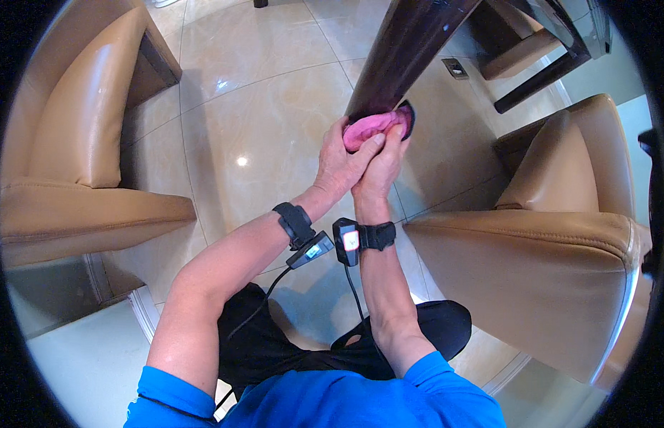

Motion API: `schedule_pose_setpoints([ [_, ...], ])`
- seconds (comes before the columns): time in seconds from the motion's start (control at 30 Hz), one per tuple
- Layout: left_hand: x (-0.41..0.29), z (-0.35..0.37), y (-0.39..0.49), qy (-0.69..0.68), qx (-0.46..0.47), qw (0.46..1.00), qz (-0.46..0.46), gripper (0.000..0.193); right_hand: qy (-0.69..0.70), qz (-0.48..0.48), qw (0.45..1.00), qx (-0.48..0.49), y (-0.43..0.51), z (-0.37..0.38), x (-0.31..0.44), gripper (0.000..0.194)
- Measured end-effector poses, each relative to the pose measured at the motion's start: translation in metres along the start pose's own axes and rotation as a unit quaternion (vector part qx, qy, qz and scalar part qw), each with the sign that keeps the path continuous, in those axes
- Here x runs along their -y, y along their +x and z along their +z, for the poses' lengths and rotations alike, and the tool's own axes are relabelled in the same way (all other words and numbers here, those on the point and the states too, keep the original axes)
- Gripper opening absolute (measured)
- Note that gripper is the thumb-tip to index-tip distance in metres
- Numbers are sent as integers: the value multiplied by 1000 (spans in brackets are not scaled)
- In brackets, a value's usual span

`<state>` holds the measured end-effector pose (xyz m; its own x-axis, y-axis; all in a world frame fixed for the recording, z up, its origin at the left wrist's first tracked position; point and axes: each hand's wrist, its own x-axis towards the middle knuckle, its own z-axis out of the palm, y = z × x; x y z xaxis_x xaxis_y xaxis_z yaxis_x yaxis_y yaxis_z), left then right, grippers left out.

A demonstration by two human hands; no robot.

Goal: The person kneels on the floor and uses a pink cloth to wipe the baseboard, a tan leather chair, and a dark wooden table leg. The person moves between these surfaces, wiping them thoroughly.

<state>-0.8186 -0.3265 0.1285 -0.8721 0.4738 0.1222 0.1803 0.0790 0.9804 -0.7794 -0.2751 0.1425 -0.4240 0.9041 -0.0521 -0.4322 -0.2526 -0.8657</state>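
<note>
Both hands meet at the lower end of a dark wooden leg [398, 59], seemingly of furniture, around a pink cloth [369, 128]. My left hand [340, 158] holds the cloth's left side, its fingers mostly hidden behind it. Against the right side of the cloth presses my right hand [382, 160], with the thumbs close together. A dark curved edge shows beside the cloth at the upper right; whether it belongs to the cloth I cannot tell. Each wrist wears a black strap with a small cabled device.
Tan leather armchairs stand at the left [91, 117] and at the right [524, 251]. Glossy beige floor tiles [257, 117] lie below. A floor socket [455, 69] sits right of the leg, and another dark furniture leg [530, 85] stands at the upper right.
</note>
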Motion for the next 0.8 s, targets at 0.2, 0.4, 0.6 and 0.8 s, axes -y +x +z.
schedule_pose_setpoints([
  [0.2,-4,-9,11,-30,52,998,-13,75,80,-2,997,7,-5,7,3,54],
  [0.4,2,-15,22,83,1,996,-34,42,56,79,995,8,-8,-8,2,46],
  [0.6,-14,-25,43,-15,-84,995,41,32,-2,-66,998,24,-11,-4,8,38],
  [0.8,-10,-22,21,-123,21,992,2,38,-195,-150,968,-47,-1,-11,-20,26],
])
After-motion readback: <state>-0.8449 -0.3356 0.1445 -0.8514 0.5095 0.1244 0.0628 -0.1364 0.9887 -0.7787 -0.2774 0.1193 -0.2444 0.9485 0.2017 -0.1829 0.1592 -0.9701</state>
